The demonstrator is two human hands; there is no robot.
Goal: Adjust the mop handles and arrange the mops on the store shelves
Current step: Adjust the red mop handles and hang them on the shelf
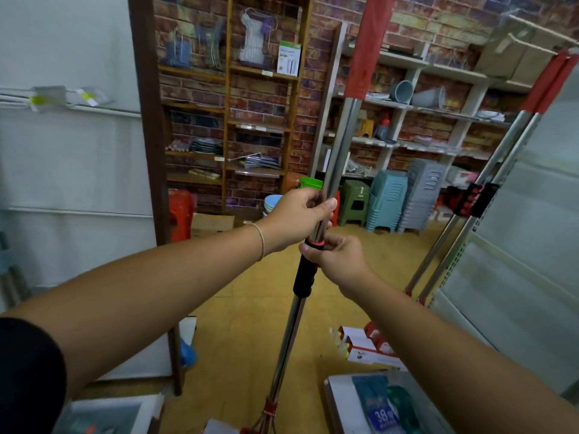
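In the head view, the mop (289, 336) stands almost straight up in the middle, head end down. The left hand (302, 214) has its grip closed round the shiny pole (340, 145). The right hand (336, 256) has its grip closed round the black lock (304, 277) just below. Best, I think: hold the pole still and twist only the lock.

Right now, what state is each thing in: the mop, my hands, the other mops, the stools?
Mop: held upright, slightly tilted.
Left hand: grips the mop just above the collar.
Right hand: grips the collar's top.
Other mops: two, leaning on the right shelf.
Stools: stacked on the floor.
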